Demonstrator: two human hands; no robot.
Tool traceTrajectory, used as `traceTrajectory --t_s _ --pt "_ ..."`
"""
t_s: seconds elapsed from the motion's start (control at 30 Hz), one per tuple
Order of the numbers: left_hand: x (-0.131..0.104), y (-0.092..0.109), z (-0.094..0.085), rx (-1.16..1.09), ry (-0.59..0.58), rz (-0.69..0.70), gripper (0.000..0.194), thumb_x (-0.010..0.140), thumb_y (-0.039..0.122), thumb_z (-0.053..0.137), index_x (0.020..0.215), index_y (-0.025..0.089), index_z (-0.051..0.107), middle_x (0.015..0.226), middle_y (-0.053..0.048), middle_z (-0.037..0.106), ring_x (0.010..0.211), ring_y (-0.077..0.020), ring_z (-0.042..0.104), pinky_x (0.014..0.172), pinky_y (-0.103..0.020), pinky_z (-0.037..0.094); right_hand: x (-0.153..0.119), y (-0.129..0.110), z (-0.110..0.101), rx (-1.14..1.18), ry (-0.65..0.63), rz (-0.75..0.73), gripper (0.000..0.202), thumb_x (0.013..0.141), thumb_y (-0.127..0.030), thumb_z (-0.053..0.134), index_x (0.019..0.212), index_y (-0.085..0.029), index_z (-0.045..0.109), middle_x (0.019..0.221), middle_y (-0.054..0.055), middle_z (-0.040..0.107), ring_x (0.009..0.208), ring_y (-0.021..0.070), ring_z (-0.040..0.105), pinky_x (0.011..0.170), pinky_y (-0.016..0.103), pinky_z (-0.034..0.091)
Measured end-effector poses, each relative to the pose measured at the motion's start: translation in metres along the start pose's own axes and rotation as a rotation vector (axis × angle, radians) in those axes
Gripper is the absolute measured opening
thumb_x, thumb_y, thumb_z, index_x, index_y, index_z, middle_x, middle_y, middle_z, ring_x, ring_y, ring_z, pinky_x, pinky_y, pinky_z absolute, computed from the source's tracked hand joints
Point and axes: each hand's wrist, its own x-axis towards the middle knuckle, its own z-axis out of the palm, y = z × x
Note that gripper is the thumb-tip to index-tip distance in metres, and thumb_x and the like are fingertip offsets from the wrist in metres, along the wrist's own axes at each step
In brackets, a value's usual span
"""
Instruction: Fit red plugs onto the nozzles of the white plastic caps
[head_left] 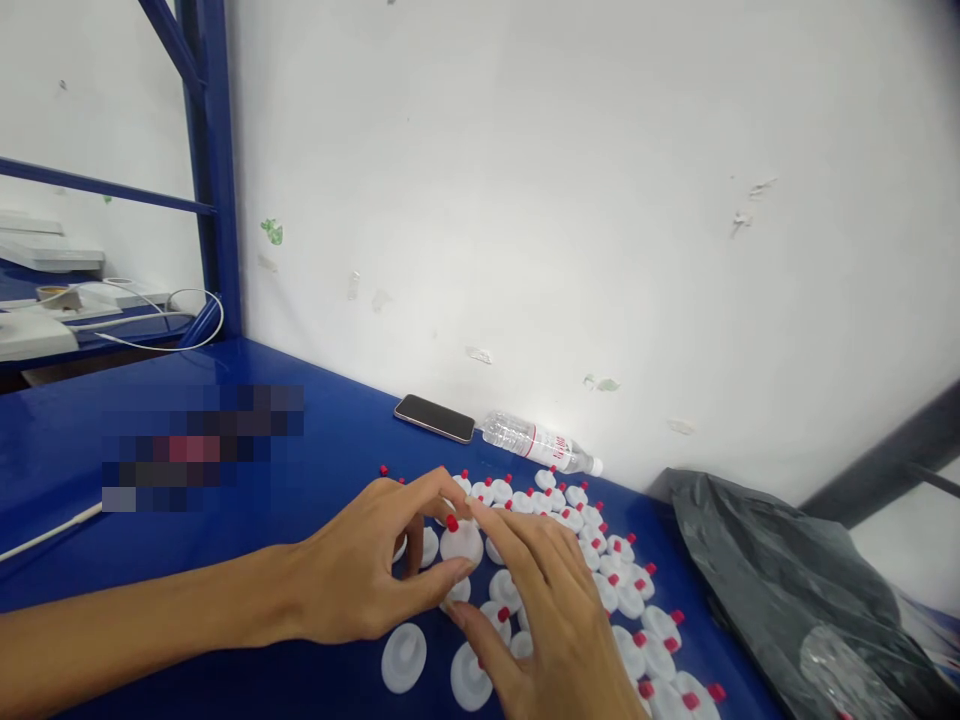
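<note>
Between my hands is a white round plastic cap with a red tip, raised a little above the others. My left hand curls around it from the left, thumb below and index finger above. From the right, my right hand closes in, its index fingertip meeting the left one and its thumb near the left thumb. The exact fingertip contact is partly hidden. Around and under the hands lie several similar white caps with red tips. One white disc near my left wrist shows no red tip.
A phone and a clear plastic bottle lie along the wall on the blue table. At the right is a black plastic bag. A blurred-out patch and a white cable are at the left.
</note>
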Motion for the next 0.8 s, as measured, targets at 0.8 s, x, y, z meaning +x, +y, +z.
traceTrajectory --t_s 0.8 --pt "0.026 -0.034 -0.051 0.484 0.155 -0.188 0.041 0.11 0.034 0.024 0.07 0.025 0.027 0.06 0.003 0.038 0.055 -0.0152 0.034 0.059 -0.033 0.027 -0.002 0.052 -0.027 -0.196 0.212 0.226 0.019 0.106 -0.035 0.067 0.123 -0.026 0.069 0.108 0.004 0.081 0.098 0.0252 0.074 0.088 0.04 0.051"
